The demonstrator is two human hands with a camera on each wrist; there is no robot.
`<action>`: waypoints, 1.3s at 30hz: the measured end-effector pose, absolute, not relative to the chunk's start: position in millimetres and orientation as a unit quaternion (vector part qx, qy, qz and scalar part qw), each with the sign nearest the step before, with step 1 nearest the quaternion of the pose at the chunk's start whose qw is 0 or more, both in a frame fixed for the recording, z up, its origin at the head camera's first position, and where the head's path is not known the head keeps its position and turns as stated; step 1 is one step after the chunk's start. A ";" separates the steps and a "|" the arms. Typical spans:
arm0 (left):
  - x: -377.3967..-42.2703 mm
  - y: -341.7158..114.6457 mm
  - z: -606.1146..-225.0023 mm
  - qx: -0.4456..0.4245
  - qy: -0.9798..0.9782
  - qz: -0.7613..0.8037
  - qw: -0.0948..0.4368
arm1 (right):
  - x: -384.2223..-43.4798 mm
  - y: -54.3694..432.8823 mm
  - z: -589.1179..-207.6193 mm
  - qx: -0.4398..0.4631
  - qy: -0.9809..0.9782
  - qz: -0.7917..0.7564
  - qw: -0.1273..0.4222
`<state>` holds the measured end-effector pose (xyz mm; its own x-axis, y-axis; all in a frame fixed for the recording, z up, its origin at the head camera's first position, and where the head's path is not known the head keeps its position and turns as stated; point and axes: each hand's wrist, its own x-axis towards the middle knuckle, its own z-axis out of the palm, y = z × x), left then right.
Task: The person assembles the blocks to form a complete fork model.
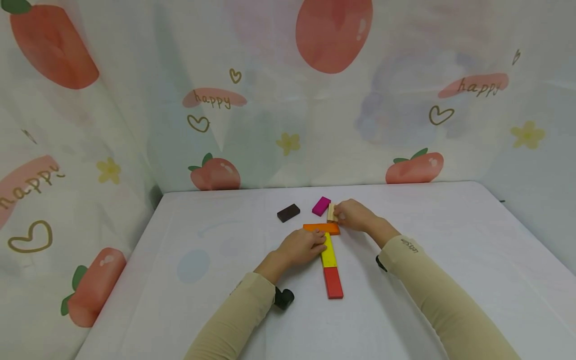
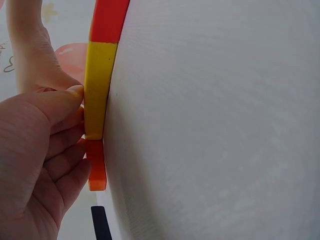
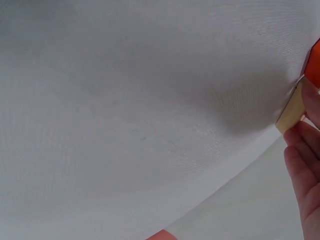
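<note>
In the head view, my right hand (image 1: pixel 354 215) pinches a beige wooden block (image 1: pixel 330 212) with thumb and fingers. One end of that block meets the right part of an orange block (image 1: pixel 332 229), which lies crosswise. My left hand (image 1: pixel 301 247) rests its fingertips on the yellow block (image 1: pixel 330 257) and the orange one. The left wrist view has the thumb against the yellow block (image 2: pixel 96 95) and other fingers along the orange block (image 2: pixel 96 165). A red block (image 1: pixel 333 283) continues the line from the yellow block's near end.
A magenta block (image 1: pixel 321 206) lies just left of the beige one, and a dark brown block (image 1: pixel 288 213) lies farther left. All rest on a white-covered table (image 1: pixel 148 300). A printed cloth (image 1: pixel 324 115) hangs behind the table's far edge.
</note>
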<state>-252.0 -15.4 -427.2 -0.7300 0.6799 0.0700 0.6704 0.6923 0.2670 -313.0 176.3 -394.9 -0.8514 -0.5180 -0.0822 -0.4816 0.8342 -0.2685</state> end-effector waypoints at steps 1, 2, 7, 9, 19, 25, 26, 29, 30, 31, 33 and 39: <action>-252.2 -15.4 -427.4 0.365 0.920 0.138 0.019 | -313.3 176.3 -395.2 -0.262 0.954 -0.121 0.076; -252.5 -15.3 -427.7 0.363 0.921 0.140 0.022 | -313.7 176.3 -395.6 -0.262 0.954 -0.121 0.077; -252.4 -16.0 -427.7 0.366 0.920 0.141 0.018 | -314.9 176.2 -396.7 -0.266 0.954 -0.122 0.071; -252.2 -16.5 -427.4 0.372 0.918 0.137 0.011 | -314.8 175.8 -396.6 -0.268 0.953 -0.122 0.068; -253.5 -16.3 -429.3 0.374 0.917 0.138 0.015 | -315.8 177.9 -398.5 -0.272 0.953 -0.116 0.069; -253.9 -15.6 -430.0 0.360 0.920 0.152 0.029 | -316.3 175.4 -398.4 -0.282 0.950 -0.111 0.069; -253.8 -15.6 -429.6 0.358 0.921 0.154 0.031 | -316.3 175.0 -398.1 -0.282 0.950 -0.111 0.069; -253.2 -15.6 -428.3 0.354 0.922 0.155 0.032 | -316.1 174.3 -397.5 -0.281 0.950 -0.114 0.071; -253.0 -15.6 -427.9 0.353 0.922 0.154 0.033 | -316.0 174.4 -397.5 -0.283 0.950 -0.113 0.070; -252.8 -15.6 -427.6 0.353 0.923 0.153 0.034 | -316.0 174.4 -397.6 -0.285 0.949 -0.113 0.070; -252.4 -15.6 -427.1 0.354 0.923 0.145 0.033 | -315.7 174.6 -397.9 -0.290 0.948 -0.110 0.068; -251.7 -15.1 -426.2 0.362 0.923 0.129 0.028 | -315.4 176.0 -399.2 -0.282 0.950 -0.114 0.075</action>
